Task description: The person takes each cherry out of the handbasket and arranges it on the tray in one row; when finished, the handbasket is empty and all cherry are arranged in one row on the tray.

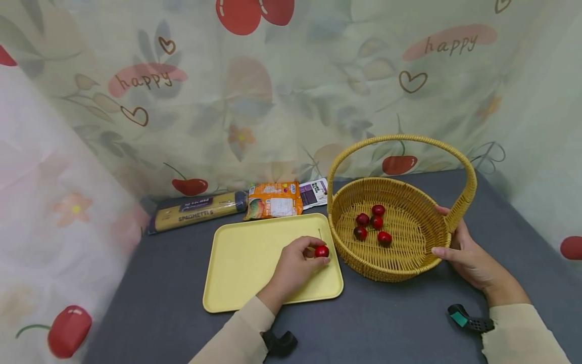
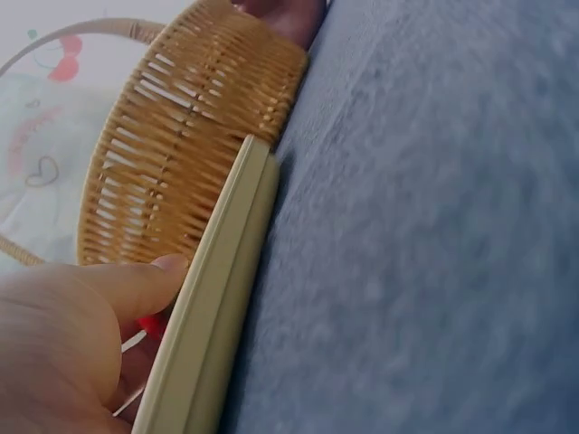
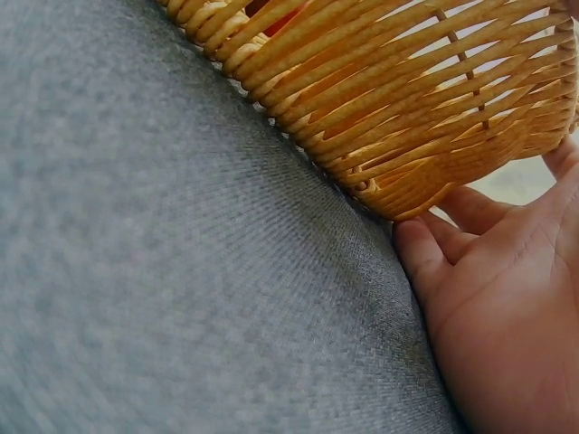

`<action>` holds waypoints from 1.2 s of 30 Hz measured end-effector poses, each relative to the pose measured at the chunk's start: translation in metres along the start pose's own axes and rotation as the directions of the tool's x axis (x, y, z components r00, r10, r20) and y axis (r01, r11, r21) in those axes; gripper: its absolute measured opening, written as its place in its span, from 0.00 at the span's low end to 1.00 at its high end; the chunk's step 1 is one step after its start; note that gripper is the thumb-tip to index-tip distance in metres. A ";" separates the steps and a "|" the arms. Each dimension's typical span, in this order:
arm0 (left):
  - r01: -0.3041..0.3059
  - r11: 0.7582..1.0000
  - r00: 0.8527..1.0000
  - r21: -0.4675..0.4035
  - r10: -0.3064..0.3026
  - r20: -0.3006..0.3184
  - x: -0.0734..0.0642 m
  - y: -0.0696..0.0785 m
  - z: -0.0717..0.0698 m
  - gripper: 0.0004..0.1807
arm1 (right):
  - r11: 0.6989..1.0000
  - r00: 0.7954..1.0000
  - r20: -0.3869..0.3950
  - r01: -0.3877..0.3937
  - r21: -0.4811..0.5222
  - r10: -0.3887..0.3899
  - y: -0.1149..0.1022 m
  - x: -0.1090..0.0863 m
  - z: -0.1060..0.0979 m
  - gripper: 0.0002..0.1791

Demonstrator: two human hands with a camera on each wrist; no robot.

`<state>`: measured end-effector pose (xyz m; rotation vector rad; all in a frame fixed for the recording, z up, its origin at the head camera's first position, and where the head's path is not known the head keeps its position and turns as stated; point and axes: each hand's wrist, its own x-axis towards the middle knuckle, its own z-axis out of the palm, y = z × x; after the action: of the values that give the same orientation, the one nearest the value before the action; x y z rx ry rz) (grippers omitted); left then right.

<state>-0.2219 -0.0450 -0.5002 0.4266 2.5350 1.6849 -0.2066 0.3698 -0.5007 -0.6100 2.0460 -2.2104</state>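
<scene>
A round red cherry [image 1: 322, 252] with a thin stem sits between the thumb and fingers of my left hand [image 1: 295, 263], over the right part of a yellow tray [image 1: 241, 263]. In the left wrist view, only a bit of the cherry's red shows behind the thumb. Right of the tray stands a woven basket [image 1: 382, 275] with a tall arched handle. Several red cherries [image 1: 384, 238] lie on the basket's floor. My right hand [image 1: 470, 260] holds the basket's right side, thumb over the rim near the handle's foot and fingers against the outer wall.
Behind the tray lie a spaghetti pack [image 1: 200, 210], an orange packet [image 1: 275, 199] and a white-and-purple packet [image 1: 313, 193]. A patterned cloth [image 1: 291, 101] hangs at the back of the grey table [image 1: 364, 323]. The basket's handle arches high over it.
</scene>
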 end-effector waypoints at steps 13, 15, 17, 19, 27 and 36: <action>-0.078 0.982 0.997 0.175 0.075 0.019 0.007 0.003 0.012 0.16 | 1.000 1.000 -0.005 0.009 0.008 -0.009 -0.002 0.000 -0.002 0.52; -0.068 0.981 0.998 0.181 0.066 0.020 0.007 0.004 0.012 0.17 | 1.000 1.000 0.000 0.010 0.009 -0.010 -0.003 0.000 -0.002 0.52; -0.065 0.981 0.998 0.185 0.062 0.020 0.007 0.004 0.012 0.17 | 1.000 1.000 0.003 0.008 0.007 -0.008 -0.003 0.000 -0.002 0.52; -0.071 0.979 0.997 0.190 0.068 0.021 0.006 0.004 0.011 0.18 | 1.000 1.000 0.005 0.004 0.008 -0.004 -0.003 0.000 -0.001 0.52; -0.042 0.995 0.999 0.089 0.044 -0.014 0.002 0.000 0.011 0.18 | 1.000 1.000 -0.004 -0.013 0.004 0.013 -0.001 0.001 0.000 0.52; -0.002 0.975 0.985 -0.223 -0.036 -0.169 0.000 0.008 0.006 0.22 | 1.000 1.000 0.007 0.008 0.004 -0.008 -0.001 0.000 0.001 0.51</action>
<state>-0.2189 -0.0367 -0.4954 0.2511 2.4109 2.0532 -0.2064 0.3684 -0.5000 -0.6250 2.0384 -2.2133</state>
